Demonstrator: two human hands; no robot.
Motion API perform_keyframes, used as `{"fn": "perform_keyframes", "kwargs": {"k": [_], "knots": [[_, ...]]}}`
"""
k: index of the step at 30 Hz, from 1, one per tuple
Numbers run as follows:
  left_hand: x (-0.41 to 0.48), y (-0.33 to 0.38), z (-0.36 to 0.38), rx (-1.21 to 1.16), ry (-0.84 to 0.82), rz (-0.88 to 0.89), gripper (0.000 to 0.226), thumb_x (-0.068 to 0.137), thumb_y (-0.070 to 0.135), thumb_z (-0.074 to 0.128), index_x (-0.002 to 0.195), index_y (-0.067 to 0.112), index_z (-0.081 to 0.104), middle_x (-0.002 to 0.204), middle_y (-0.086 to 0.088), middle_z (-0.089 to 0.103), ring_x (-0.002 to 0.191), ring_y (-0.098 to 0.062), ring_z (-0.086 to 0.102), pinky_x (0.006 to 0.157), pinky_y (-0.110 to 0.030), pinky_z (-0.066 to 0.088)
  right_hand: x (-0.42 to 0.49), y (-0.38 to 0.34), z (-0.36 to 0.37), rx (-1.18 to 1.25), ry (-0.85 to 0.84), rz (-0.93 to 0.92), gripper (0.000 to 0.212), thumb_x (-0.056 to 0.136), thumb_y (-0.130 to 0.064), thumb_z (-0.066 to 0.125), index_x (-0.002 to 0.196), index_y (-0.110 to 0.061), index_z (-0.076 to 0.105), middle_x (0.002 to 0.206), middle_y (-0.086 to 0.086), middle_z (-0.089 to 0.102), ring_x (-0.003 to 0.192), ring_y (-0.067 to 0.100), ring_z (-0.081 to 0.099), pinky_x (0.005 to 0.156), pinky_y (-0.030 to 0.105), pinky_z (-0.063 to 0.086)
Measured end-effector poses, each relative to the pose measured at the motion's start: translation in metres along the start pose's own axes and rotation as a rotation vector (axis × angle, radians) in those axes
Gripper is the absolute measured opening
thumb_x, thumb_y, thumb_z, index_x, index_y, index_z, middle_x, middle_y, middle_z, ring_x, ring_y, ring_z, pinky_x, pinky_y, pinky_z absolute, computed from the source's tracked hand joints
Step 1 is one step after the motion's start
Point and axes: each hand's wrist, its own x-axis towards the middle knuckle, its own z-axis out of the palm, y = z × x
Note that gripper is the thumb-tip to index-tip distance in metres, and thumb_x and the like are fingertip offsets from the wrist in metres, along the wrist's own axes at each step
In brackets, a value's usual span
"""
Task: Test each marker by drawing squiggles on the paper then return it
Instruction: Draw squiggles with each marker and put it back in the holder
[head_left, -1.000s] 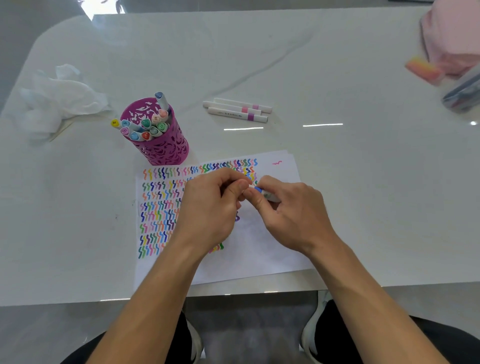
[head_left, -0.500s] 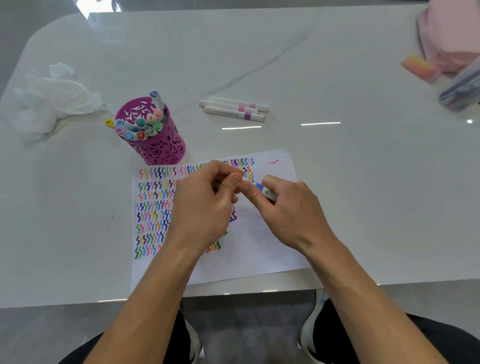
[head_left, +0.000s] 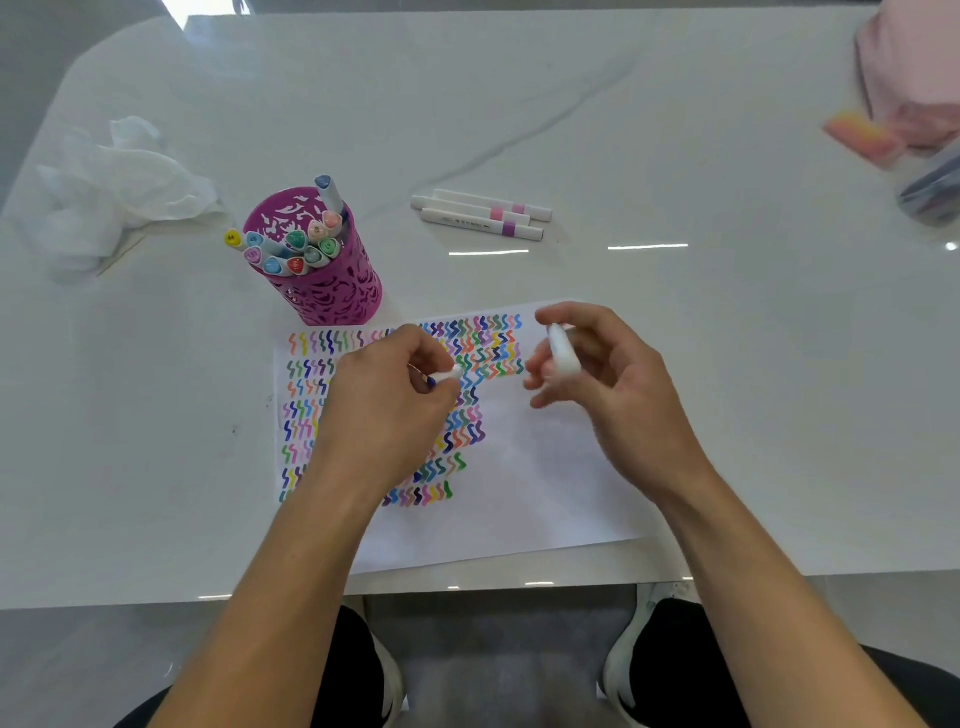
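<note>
Left hand (head_left: 384, 405): low over the squiggle rows, fingers curled, pinching a short white marker piece (head_left: 445, 375) with a dark blue end.
Right hand (head_left: 618, 384): raised over the paper's (head_left: 545, 483) top right, thumb and fingers pinching a white marker barrel (head_left: 563, 353); blurred.
Pieces: apart; can't tell which is the cap.
Counts: 1 paper, 1 purple cup (head_left: 332, 296) holding about eleven cup markers (head_left: 296, 249), 3 loose markers (head_left: 483, 215) side by side on the bench (head_left: 675, 156) beyond the paper.
</note>
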Motion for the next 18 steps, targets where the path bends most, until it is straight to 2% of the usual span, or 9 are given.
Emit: {"fn": "perform_keyframes", "kwargs": {"k": [2, 3, 4, 5, 7, 9, 12, 18], "knots": [[0.001, -0.001, 0.0, 0.047, -0.003, 0.0, 0.012, 0.087, 0.022, 0.076, 0.089, 0.029, 0.066, 0.076, 0.016, 0.061, 0.072, 0.004, 0.059, 0.059, -0.008, 0.037, -0.001, 0.004, 0.005, -0.096, 0.006, -0.012, 0.011, 0.096, -0.014, 0.071, 0.106, -0.015, 0.065, 0.084, 0.015, 0.063, 0.072, 0.018, 0.063, 0.06, 0.027, 0.054], [0.002, -0.003, 0.001, 0.061, -0.003, 0.003, 0.013, 0.087, 0.021, 0.076, 0.089, 0.029, 0.066, 0.076, 0.016, 0.06, 0.072, 0.004, 0.058, 0.059, -0.009, 0.037, -0.001, 0.007, 0.008, -0.117, 0.014, -0.001, 0.007, 0.098, -0.022, 0.069, 0.1, -0.016, 0.067, 0.079, 0.013, 0.063, 0.067, 0.017, 0.061, 0.057, 0.023, 0.049], [0.002, -0.004, 0.002, 0.067, -0.005, 0.004, 0.014, 0.087, 0.02, 0.076, 0.089, 0.028, 0.066, 0.076, 0.016, 0.059, 0.072, 0.004, 0.057, 0.06, -0.009, 0.037, -0.002, 0.01, 0.011, -0.133, 0.028, 0.01, 0.011, 0.101, -0.025, 0.064, 0.095, -0.017, 0.069, 0.073, 0.01, 0.064, 0.062, 0.016, 0.059, 0.055, 0.021, 0.046], [0.002, -0.005, 0.003, 0.069, -0.011, 0.003, 0.014, 0.086, 0.018, 0.076, 0.09, 0.027, 0.066, 0.076, 0.017, 0.058, 0.071, 0.004, 0.056, 0.061, -0.011, 0.038, -0.002, 0.013, 0.014, -0.144, 0.042, 0.022, 0.017, 0.104, -0.024, 0.059, 0.092, -0.018, 0.07, 0.069, 0.008, 0.064, 0.059, 0.016, 0.058, 0.054, 0.021, 0.044], [0.004, -0.008, 0.006, 0.077, -0.027, 0.004, 0.014, 0.086, 0.017, 0.076, 0.09, 0.026, 0.066, 0.077, 0.017, 0.056, 0.071, 0.003, 0.056, 0.063, -0.018, 0.042, -0.003, 0.016, 0.019, -0.14, 0.059, 0.033, 0.013, 0.102, -0.016, 0.058, 0.094, -0.018, 0.068, 0.066, 0.009, 0.066, 0.055, 0.018, 0.059, 0.052, 0.024, 0.044], [0.005, -0.01, 0.009, 0.095, -0.033, 0.018, 0.015, 0.086, 0.017, 0.077, 0.089, 0.025, 0.064, 0.077, 0.017, 0.055, 0.072, 0.001, 0.055, 0.069, -0.023, 0.043, -0.004, 0.02, 0.024, -0.16, 0.067, 0.017, 0.008, 0.096, -0.012, 0.065, 0.094, -0.018, 0.061, 0.065, 0.013, 0.066, 0.055, 0.024, 0.061, 0.05, 0.031, 0.046], [0.007, -0.01, 0.012, 0.108, -0.021, 0.039, 0.017, 0.085, 0.016, 0.077, 0.088, 0.025, 0.062, 0.077, 0.018, 0.053, 0.075, -0.004, 0.053, 0.071, -0.024, 0.042, -0.006, 0.024, 0.027, -0.205, 0.088, -0.02, 0.015, 0.085, -0.018, 0.072, 0.083, -0.021, 0.058, 0.068, 0.008, 0.066, 0.062, 0.033, 0.064, 0.054, 0.047, 0.053], [0.008, -0.012, 0.013, 0.12, -0.021, 0.053, 0.019, 0.087, 0.017, 0.076, 0.089, 0.027, 0.06, 0.079, 0.017, 0.053, 0.077, -0.008, 0.053, 0.071, -0.025, 0.041, -0.005, 0.029, 0.03, -0.233, 0.113, -0.013, 0.018, 0.08, -0.024, 0.074, 0.078, -0.019, 0.056, 0.07, -0.001, 0.068, 0.063, 0.026, 0.068, 0.054, 0.049, 0.056]]}}
